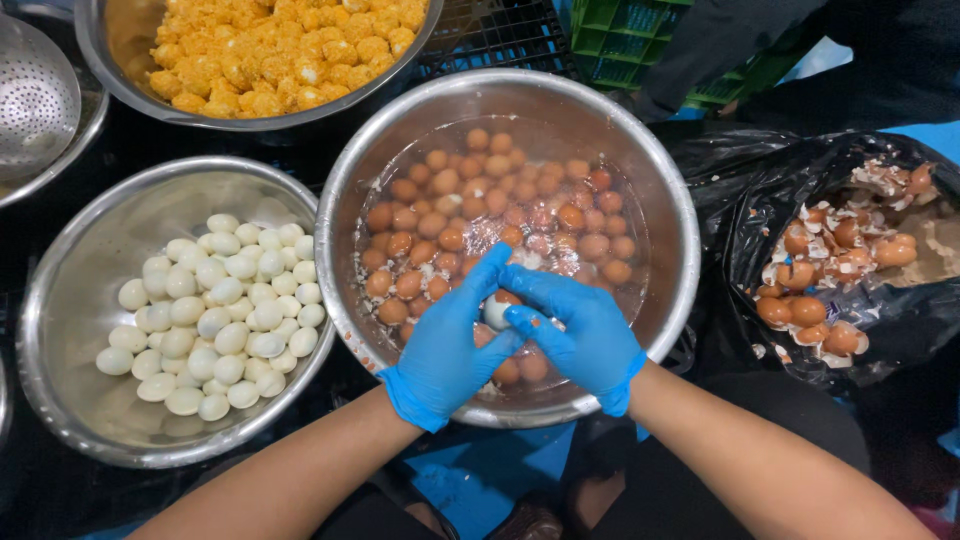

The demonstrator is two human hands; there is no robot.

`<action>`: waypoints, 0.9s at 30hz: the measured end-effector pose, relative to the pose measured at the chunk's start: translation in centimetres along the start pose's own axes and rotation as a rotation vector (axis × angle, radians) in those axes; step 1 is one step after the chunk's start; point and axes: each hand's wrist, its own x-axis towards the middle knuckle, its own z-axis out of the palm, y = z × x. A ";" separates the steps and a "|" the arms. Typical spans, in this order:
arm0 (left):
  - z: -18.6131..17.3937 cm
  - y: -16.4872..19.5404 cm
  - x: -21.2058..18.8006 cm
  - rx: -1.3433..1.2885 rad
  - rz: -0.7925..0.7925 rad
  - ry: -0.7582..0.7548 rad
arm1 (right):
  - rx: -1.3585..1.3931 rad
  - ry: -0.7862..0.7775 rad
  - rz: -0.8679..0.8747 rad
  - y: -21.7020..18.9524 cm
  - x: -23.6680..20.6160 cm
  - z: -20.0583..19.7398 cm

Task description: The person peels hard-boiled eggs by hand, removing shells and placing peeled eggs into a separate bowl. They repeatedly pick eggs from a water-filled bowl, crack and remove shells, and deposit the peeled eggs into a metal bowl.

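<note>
Left hand [445, 345] and right hand [580, 335], both blue-gloved, meet over steel bowl of water [665, 250], fingers pinched together on one half-peeled egg [497, 310], white showing. Below them brown unpeeled eggs [480, 205], dozens, submerged, shell flecks floating. Left: second steel bowl [60, 330] of peeled white eggs [215, 315], several dozen. Top: third bowl with yellow crumbly pieces [280, 50]. Right: black bag [760, 200] holding broken eggshells [840, 265]. Perforated skimmer [35, 95] at far left.

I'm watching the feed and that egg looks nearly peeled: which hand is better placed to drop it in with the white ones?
Left, probably. The left hand cradles the half-peeled egg and is nearer the bowl of peeled white eggs, which is on that side. The right hand pinches at shell and would have to cross over.
</note>
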 end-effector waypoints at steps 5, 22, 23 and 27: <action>0.1 0.5 0.0 -0.029 -0.124 0.013 | -0.074 0.102 -0.094 0.7 -0.4 1.1; 0.1 0.5 -0.3 -0.067 -0.056 0.049 | 0.143 0.231 0.160 0.0 0.3 0.7; 0.0 0.5 -0.2 -0.117 -0.021 0.064 | 0.145 0.237 0.147 0.3 0.5 0.2; -0.6 0.6 0.1 -0.173 -0.143 0.005 | -0.290 0.119 0.319 1.5 1.4 -1.6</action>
